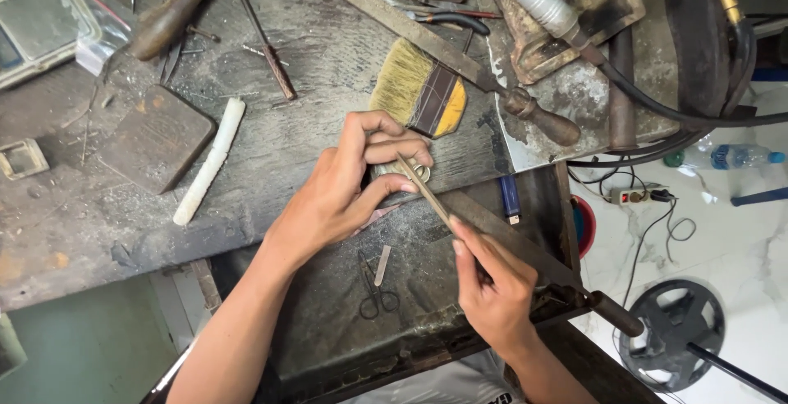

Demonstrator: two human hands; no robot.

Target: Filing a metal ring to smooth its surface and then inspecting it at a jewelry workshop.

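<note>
My left hand (349, 186) pinches a small silver ring (420, 174) against the front edge of a dark, worn workbench (123, 231). A thin metal file (427, 195) is gripped in my right hand (491, 285); it slants up to the left with its tip resting on the ring. Both hands hover over an open dark drawer tray (345, 322) below the bench edge.
A wide paintbrush (419, 90) lies just behind the hands. Small scissors (373, 293) and a blue lighter (510, 199) sit in the drawer. A white stick (210, 160), a dark block (156, 137), a large wooden-handled file (460, 59) and a hose torch (542, 2) lie on the bench.
</note>
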